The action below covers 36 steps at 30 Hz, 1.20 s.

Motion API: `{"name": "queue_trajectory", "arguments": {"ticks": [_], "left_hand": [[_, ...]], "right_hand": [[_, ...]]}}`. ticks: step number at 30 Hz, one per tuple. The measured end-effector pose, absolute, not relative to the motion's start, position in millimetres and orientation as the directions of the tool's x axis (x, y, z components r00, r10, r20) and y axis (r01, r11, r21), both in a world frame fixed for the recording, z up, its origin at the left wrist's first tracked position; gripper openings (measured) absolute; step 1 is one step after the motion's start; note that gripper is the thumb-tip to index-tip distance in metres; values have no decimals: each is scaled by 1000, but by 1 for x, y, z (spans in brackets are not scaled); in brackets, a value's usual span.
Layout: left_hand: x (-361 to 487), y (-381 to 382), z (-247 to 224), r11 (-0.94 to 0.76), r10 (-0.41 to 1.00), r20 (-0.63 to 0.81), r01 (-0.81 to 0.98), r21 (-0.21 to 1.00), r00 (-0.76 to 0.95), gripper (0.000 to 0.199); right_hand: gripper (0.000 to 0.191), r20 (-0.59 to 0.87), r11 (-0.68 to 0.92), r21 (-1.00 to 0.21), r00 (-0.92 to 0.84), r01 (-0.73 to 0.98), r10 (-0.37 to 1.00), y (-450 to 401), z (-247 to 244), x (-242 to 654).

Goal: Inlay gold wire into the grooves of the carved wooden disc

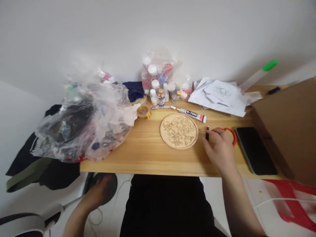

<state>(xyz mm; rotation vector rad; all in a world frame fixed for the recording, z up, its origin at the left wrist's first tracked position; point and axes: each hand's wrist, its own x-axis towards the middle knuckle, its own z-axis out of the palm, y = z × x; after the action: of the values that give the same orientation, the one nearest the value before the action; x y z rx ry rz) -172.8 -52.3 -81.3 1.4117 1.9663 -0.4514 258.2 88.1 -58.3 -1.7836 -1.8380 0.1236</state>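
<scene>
My right hand is over the right part of the table, its fingers closed round a short black pen-like tool with a pale tip. Partly hidden behind that hand are red-handled scissors. To its left lies a round wooden disc with a flower design in gold-brown lines. A tube of B-7000 glue rests just behind the disc, beside a thin clear pen-like stick. My left hand is low, below the table's front edge, at a dark round surface; blur hides its fingers.
Crumpled plastic bags fill the table's left side. Small bottles and a bagged bundle stand along the wall, near a roll of gold wire. Papers, a phone and a cardboard box occupy the right.
</scene>
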Motion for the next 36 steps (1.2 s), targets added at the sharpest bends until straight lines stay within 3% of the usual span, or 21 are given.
{"name": "queue_trajectory", "arguments": {"ticks": [3, 6, 7, 9, 12, 15, 19, 27, 32, 36], "left_hand": [[-151, -39, -28, 266, 716, -682, 845, 464, 150, 35], [-112, -2, 9, -120, 841, -359, 785, 607, 405, 29], [-97, 15, 14, -282, 853, -195, 742, 608, 484, 30], [-68, 49, 10, -560, 799, 98, 676, 478, 593, 35], [-32, 94, -11, -802, 596, 328, 531, 272, 733, 32], [-13, 119, -33, -865, 499, 400, 465, 186, 769, 30], [-9, 130, -50, -878, 475, 447, 443, 183, 758, 32], [-14, 134, -60, -910, 380, 578, 403, 94, 722, 17], [-14, 135, -60, -886, 448, 572, 427, 180, 687, 11], [-17, 137, -65, -842, 538, 539, 445, 306, 648, 11]], "right_hand": [[25, 383, 147, -487, 59, 861, 922, 85, -48, 248], [21, 388, 166, -533, 65, 830, 920, 87, -41, 237], [20, 379, 159, -542, 71, 825, 923, 88, -39, 236], [19, 351, 80, -529, 132, 845, 927, 92, -36, 236], [20, 240, -174, -450, 306, 876, 921, 99, -32, 249], [21, 150, -324, -358, 396, 876, 906, 101, -27, 268], [27, 173, -396, -208, 432, 895, 885, 100, -24, 294], [30, 25, -415, 36, 415, 909, 910, 107, -29, 311], [24, -161, -444, 42, 445, 895, 881, 118, -27, 301], [27, -184, -497, 54, 498, 866, 847, 124, -20, 296]]}}
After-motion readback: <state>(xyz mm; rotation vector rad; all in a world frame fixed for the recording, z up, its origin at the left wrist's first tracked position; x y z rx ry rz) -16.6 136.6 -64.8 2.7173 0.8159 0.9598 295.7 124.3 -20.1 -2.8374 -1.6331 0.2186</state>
